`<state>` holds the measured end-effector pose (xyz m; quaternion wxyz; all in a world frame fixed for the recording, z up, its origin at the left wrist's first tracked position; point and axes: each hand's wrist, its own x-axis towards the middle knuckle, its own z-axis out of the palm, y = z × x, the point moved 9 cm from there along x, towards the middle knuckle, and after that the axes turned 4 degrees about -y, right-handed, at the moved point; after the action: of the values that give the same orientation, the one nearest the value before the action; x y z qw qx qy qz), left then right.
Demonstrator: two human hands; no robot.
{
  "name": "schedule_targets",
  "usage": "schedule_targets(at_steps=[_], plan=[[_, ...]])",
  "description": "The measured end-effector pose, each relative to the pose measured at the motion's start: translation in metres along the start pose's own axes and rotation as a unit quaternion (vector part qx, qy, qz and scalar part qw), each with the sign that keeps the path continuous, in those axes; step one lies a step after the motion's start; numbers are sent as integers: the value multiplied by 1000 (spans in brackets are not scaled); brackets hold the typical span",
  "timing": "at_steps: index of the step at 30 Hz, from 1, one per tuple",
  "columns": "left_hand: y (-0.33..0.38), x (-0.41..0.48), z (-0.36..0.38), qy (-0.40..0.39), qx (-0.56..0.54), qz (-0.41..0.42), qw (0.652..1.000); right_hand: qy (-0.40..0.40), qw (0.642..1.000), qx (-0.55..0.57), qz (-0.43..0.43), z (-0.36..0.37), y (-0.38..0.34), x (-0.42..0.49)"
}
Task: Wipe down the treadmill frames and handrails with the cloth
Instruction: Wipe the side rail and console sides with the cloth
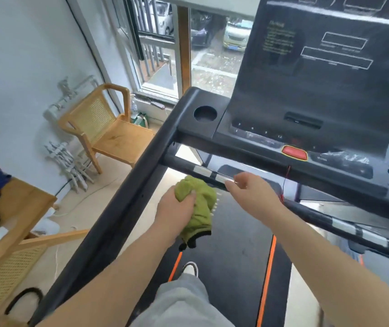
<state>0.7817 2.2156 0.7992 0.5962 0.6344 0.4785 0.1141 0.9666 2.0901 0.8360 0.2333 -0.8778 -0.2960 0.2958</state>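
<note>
While the left hand (177, 208) is clamped around the crumpled green cloth (203, 201), bunched so that a thick pad faces the frame, the cloth hangs just under the black crossbar with silver grip plates (181, 165), to the right of the long black side handrail (127, 199). The right hand (252, 192) touches this crossbar, probably to steady the body. Whether its fingers wrap around the bar, I cannot tell.
</note>
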Motion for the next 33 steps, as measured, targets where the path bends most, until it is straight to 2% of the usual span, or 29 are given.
schedule_targets(at_steps=[2,5,6,8,9,11,13,16,20,23,25,26,28,30,33], plan=[[25,30,-28,52,33,25,998,11,993,-112,-32,-4,-4,28],[79,76,-63,105,138,102,980,-47,973,-224,-18,17,0,66],[94,87,-67,118,186,142,965,-71,969,-238,4,25,5,74],[112,103,-59,132,319,220,912,-108,966,-233,37,33,17,85],[109,111,-45,114,389,239,883,-121,966,-225,38,34,18,89],[81,130,-13,35,516,213,829,-137,965,-223,27,31,18,92],[55,140,5,-7,573,174,801,-154,957,-245,17,31,15,90],[59,143,17,25,539,171,824,-132,958,-256,15,31,16,89],[62,127,55,27,570,199,797,-117,963,-240,16,28,16,91],[56,106,86,-45,527,275,803,-118,964,-236,27,27,20,92],[52,92,90,-114,497,336,792,-120,963,-241,31,27,21,92],[53,95,80,-121,487,357,788,-116,964,-239,30,28,22,92],[58,122,43,-89,504,346,786,-107,967,-228,31,27,22,92],[64,149,9,-22,535,310,785,-105,969,-223,35,28,24,93],[62,150,14,45,540,244,804,-104,968,-223,37,29,25,92]])
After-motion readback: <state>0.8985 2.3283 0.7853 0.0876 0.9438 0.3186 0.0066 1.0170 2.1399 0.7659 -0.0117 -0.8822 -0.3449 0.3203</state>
